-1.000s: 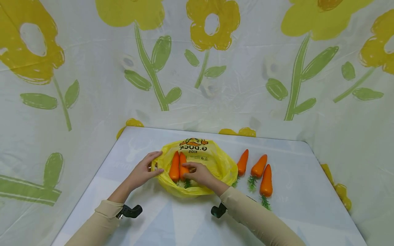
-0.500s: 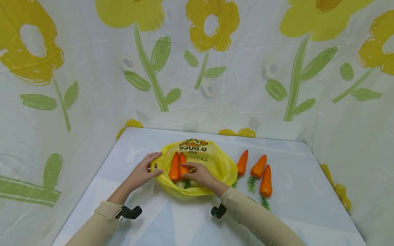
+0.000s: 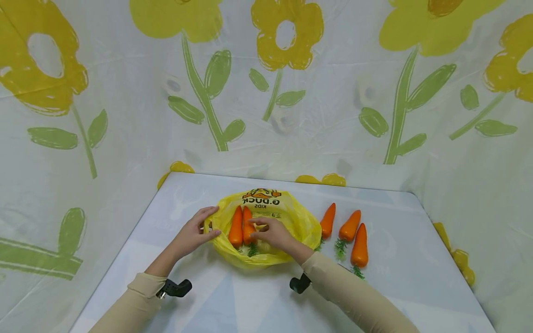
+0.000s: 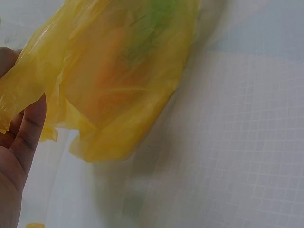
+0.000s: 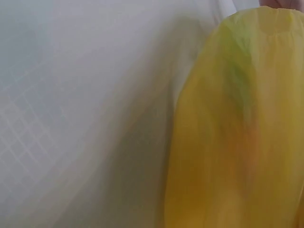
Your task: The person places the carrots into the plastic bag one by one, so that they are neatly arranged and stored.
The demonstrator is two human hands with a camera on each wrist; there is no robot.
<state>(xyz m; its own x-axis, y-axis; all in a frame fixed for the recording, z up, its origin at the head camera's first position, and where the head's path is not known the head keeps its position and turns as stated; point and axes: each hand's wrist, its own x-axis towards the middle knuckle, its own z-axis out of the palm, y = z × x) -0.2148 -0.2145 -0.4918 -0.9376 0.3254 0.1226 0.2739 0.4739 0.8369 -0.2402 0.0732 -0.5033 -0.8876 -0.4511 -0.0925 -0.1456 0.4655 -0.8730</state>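
A yellow plastic bag (image 3: 304,226) lies on the table with its mouth spread wide. Inside, two orange carrots, a left one (image 3: 235,227) and a right one (image 3: 248,227), rest side by side with tips pointing away and green tops towards me. My left hand (image 3: 192,235) holds the bag's left rim; in the left wrist view the yellow film passes between its thumb and fingers. Over the bag's opening, my right hand (image 3: 275,233) has its thumb and fingers parted, just right of the right carrot. The right wrist view shows mostly the bag's outer side (image 5: 237,142).
Right of the bag are three more carrots: one beside the rim (image 3: 328,222), a middle one (image 3: 350,225) and a nearer one (image 3: 360,246). The white table (image 3: 399,259) is bordered by a flower-printed cloth (image 3: 333,115) behind and at the sides.
My right hand has let go of the right carrot in the bag and drawn slightly to the right, its fingers parting. The left hand has stayed at the rim.
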